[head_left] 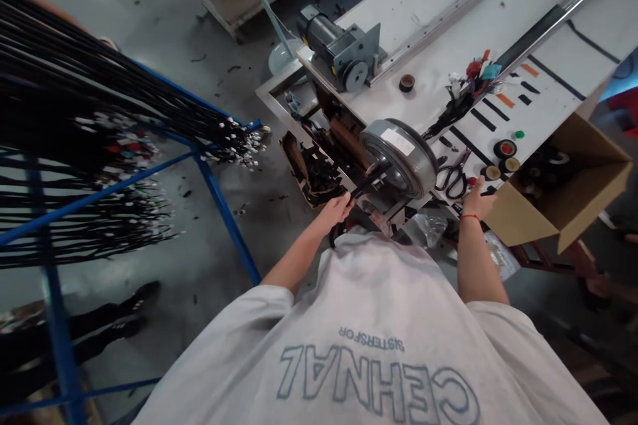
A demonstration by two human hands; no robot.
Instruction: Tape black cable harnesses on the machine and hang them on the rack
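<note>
While your left hand is closed with fingertips pinched on a black cable, your right hand sits at the near edge of the table, fingers partly spread. You cannot tell whether it grips the small dark piece at its fingertips. Your cable runs from the left fingers toward the metal wheel; beyond that, a bundle of wires lies on the table. Scissors and tape rolls lie near your right hand, beside the cardboard box.
</note>
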